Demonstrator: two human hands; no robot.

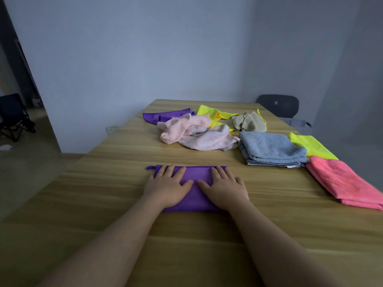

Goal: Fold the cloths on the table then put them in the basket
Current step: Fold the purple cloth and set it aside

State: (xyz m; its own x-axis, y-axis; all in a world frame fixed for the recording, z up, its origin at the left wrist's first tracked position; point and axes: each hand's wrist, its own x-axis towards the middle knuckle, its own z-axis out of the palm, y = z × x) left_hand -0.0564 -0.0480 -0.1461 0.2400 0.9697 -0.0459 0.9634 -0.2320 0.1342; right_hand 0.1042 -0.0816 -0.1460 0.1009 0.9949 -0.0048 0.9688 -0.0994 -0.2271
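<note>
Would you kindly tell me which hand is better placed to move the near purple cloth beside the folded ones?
Likely the right hand: it lies flat on the purple cloth, nearer the folded grey cloth and pink cloth on the right. The left hand would reach across.

No writing legible anywhere from where I stand. White tag [292, 166] on the near edge of the grey folded towel [269, 148], toward the desk's right edge: too small to read. Small pale label [233, 116] on the yellow cloth [207, 112] near the far edge, and a pale square mark [276, 102] on the dark chair back [286, 106] beyond the far right corner: both unreadable.
</note>
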